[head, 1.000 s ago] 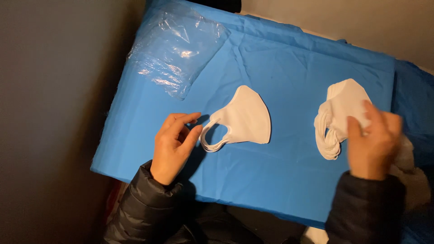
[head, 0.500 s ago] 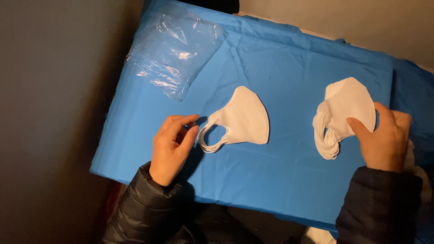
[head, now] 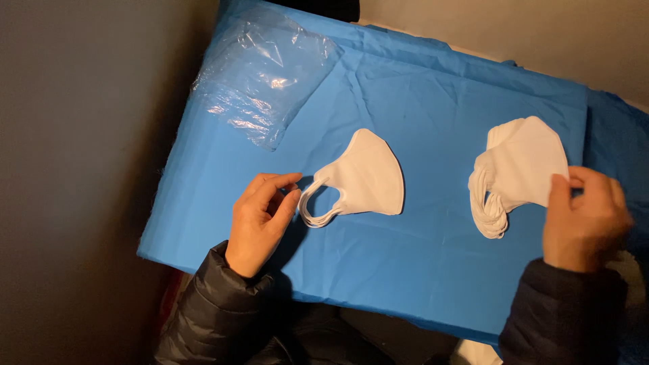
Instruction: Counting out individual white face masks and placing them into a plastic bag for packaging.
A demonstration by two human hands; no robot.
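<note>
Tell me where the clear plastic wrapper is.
The clear plastic wrapper lies at the blue cloth's upper left corner, beyond the left hand and the single white mask.

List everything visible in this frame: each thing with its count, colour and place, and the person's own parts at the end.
single mask: one, white, folded flat, middle of the cloth, ear loops toward the left hand
mask stack: one pile, exact count unclear, white, right part of the cloth, loops bunched at its lower left
plastic bag: one, clear, crumpled, upper left corner of the cloth
cloth: one, blue, creased, covers the work surface
sleeves: two, dark, padded, bottom edge
left hand: bare, on the cloth, fingertips at the single mask's loops
right hand: bare, blurred, thumb and fingers at the stack's right edge
</note>
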